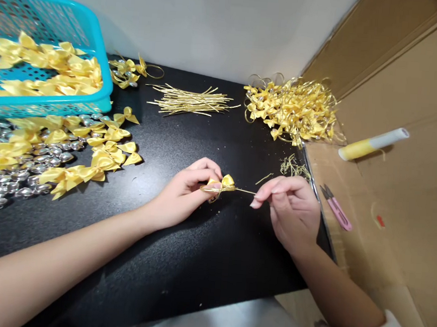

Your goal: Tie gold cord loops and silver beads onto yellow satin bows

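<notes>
My left hand [186, 188] pinches a small yellow ribbon bow [224, 182] just above the black table [180, 261]. A thin gold wire tie [244, 190] runs from the bow to my right hand [288, 207], whose thumb and fingers are closed on its end. Both hands hover near the table's middle, a short gap between them.
A blue basket [63, 20] of yellow bows stands at the back left, with loose bows [90, 158] and silver beads [9, 177] below it. Gold wire ties [189, 100] lie at the back, finished bows [294, 109] at the back right. Pink snips [338, 209] and a yellow-white tube [371, 144] rest on cardboard at the right.
</notes>
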{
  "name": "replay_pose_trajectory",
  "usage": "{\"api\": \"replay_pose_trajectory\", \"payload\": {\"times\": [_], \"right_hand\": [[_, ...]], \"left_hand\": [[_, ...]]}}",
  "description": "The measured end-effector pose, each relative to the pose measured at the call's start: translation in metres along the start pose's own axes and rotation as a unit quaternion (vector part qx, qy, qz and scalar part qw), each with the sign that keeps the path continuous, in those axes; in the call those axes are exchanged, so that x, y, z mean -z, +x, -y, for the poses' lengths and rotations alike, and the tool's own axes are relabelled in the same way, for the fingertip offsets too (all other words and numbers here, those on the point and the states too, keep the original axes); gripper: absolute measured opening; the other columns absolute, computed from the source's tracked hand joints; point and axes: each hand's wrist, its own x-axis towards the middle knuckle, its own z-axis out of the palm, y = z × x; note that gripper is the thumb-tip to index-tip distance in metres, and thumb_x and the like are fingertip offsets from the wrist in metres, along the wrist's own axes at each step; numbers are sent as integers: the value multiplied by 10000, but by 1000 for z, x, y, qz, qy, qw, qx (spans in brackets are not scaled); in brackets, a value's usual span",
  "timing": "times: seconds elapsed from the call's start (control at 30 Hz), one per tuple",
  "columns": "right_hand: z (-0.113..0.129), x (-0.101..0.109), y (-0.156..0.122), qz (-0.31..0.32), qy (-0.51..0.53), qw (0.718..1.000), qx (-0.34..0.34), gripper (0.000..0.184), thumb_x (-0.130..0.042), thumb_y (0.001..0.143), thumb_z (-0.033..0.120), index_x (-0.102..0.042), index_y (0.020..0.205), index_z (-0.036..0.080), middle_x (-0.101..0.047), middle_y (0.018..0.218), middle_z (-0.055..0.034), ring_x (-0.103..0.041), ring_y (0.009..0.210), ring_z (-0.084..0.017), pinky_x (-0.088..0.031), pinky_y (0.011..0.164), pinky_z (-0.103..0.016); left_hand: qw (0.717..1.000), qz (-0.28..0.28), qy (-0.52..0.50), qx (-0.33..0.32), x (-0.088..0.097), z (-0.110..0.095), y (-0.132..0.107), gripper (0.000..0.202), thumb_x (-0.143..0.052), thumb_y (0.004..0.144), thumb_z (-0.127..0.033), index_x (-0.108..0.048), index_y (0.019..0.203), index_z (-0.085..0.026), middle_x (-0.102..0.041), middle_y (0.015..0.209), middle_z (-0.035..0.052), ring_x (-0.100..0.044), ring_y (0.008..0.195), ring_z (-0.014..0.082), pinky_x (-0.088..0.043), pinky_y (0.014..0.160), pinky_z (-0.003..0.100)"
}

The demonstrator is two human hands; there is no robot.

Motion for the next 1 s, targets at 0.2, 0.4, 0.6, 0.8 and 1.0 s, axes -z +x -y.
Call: {"api": "replay_pose_trajectory", "payload": {"times": [0.2, 0.4, 0.6, 0.8, 1.0], "right_hand": [[2, 4, 3, -29, 13, 999, -9, 67, -577, 940, 277, -569, 881, 246, -663, 739, 31, -621, 609, -101, -539, 565, -247], [9, 15, 11, -83, 64, 993, 45, 33, -670, 879, 264, -647, 866, 284, -640, 708, 28, -601, 584, -106, -523, 507, -240], [8, 25, 10, -37, 76, 996, 35, 131, -740, 815, 233, -754, 890, 341, -742, 788, 28, -680, 620, -91, -566, 490, -198], [10, 19, 5, 83, 141, 987, -2, 205, -660, 886, 232, -739, 1008, 377, -777, 1018, 14, -761, 757, -134, -647, 601, -231], [17, 23, 3, 106, 171, 980, -9, 157, -691, 862, 222, -755, 983, 298, -733, 703, 17, -697, 536, -85, -562, 445, -132]], "left_hand": [[1000, -25, 4, -6, -1, 1, 1, 277, -554, 863, -278, -587, 614, -162, -570, 846, 38, -545, 786, 149, -453, 709, 262], [997, -66, 31, -5, 10, 3, 8, 327, -543, 875, -272, -498, 570, -161, -592, 799, 25, -514, 681, 119, -439, 687, 257], [999, -39, 19, 31, 9, 2, 10, 328, -545, 860, -274, -488, 559, -158, -575, 727, 7, -500, 660, 112, -408, 642, 238], [998, -47, 12, 37, 8, 3, 10, 309, -553, 851, -258, -502, 563, -158, -566, 686, -9, -485, 631, 103, -402, 649, 236], [998, -50, 31, 31, 7, 7, 10, 284, -571, 856, -316, -567, 626, -150, -637, 767, 25, -545, 687, 127, -415, 653, 244]]}}
